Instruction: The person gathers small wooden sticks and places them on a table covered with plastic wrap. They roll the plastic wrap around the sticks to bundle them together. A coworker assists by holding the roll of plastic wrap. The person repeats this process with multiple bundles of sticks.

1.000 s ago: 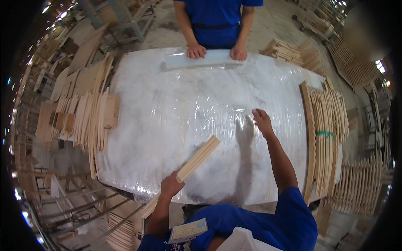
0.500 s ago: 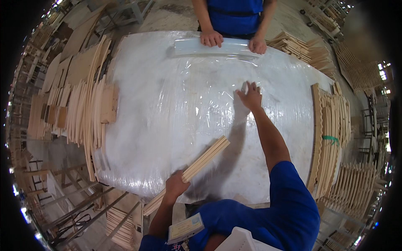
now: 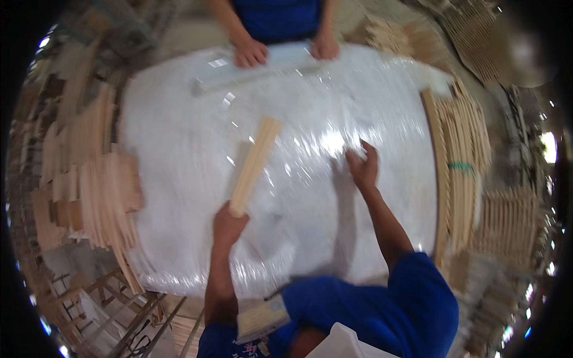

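Note:
My left hand (image 3: pixel 230 227) is closed round the near end of a bundle of pale wooden strips (image 3: pixel 256 164). The strips point away from me, over the sheet of clear plastic film (image 3: pixel 298 215) that covers the table. To their right, my right hand (image 3: pixel 364 167) is over the film with fingers bent and apart, and nothing shows in it. Across the table, a co-worker's two hands (image 3: pixel 250 53) rest on a roll of clear film (image 3: pixel 280 62) at the far edge.
Stacked wooden pieces (image 3: pixel 104 197) line the table's left side. On the right edge lies a bundle of wooden slats (image 3: pixel 462 197) with a green tie (image 3: pixel 462 167). More wood is piled at the far right (image 3: pixel 388 39). Metal frame bars (image 3: pixel 152 328) stand at the lower left.
My left hand has swung the wooden strips forward over the table and more upright in view. My right hand has drawn nearer to me, its fingers more bent. The whole view has shifted and blurred.

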The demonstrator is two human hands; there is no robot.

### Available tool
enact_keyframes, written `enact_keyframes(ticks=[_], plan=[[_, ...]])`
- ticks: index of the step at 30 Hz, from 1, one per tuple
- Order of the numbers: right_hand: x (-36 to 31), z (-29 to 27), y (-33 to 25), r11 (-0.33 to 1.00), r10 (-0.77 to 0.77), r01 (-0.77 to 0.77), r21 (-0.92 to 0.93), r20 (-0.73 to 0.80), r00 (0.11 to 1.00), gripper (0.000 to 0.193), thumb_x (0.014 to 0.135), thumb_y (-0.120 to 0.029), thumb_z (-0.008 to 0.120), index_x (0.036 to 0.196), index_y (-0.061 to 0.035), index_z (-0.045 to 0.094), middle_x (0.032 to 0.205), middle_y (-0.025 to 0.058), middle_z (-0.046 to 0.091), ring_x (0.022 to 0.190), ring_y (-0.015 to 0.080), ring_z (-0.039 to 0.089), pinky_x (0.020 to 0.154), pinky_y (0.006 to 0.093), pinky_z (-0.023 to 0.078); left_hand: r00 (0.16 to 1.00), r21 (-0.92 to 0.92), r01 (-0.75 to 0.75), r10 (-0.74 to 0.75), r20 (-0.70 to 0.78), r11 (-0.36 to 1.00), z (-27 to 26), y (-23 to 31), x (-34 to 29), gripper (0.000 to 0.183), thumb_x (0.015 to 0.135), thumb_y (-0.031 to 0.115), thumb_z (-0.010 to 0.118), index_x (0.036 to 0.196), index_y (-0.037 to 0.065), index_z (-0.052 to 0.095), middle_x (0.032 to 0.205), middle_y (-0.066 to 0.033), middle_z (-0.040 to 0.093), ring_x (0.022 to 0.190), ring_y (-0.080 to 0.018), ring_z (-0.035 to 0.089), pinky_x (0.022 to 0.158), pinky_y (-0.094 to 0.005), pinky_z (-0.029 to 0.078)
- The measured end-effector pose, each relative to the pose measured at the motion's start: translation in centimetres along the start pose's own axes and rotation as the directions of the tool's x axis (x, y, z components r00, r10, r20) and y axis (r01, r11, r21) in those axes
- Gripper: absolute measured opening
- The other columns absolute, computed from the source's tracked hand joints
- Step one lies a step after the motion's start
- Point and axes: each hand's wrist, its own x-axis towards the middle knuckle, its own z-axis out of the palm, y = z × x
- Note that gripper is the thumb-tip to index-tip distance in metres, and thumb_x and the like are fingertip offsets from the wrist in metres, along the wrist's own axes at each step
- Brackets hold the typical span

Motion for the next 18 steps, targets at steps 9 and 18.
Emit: enact_keyframes(ticks=[9, 18], plan=[[-1.3, 1.0, 3.2, 0.967, 0.253, -0.239, -0.09, 0.222, 0.942, 0.035, 0.1, -0.035, 0.072, 0.11, -0.0012, 0.072, 0.086, 0.017, 0.075, 0.078, 0.0303, 0.073, 0.073, 0.0444, 0.056, 0.997, 0.394, -0.071, 0.054, 0.053, 0.916, 6.3, 5.2, 5.3, 0.054, 0.084, 0.035, 0.075, 0.131, 0.01, 0.067, 0.119, -0.0178, 0.078, 0.113, -0.037, 0.075, 0.097, -0.0494, 0.059], [-0.5, 0.0, 6.7, 0.777, 0.332, -0.371, 0.508, 0.169, 0.928, 0.026, 0.111, -0.028, 0.059, 0.098, -0.0051, 0.064, 0.075, 0.0044, 0.064, 0.058, 0.014, 0.058, 0.052, 0.0333, 0.048, 0.995, 0.458, -0.087, 0.055, 0.083, 0.885, 6.9, 6.4, 6.0, 0.053, 0.081, 0.038, 0.075, 0.124, 0.008, 0.072, 0.115, -0.0174, 0.08, 0.107, -0.0361, 0.077, 0.094, -0.0482, 0.061]])
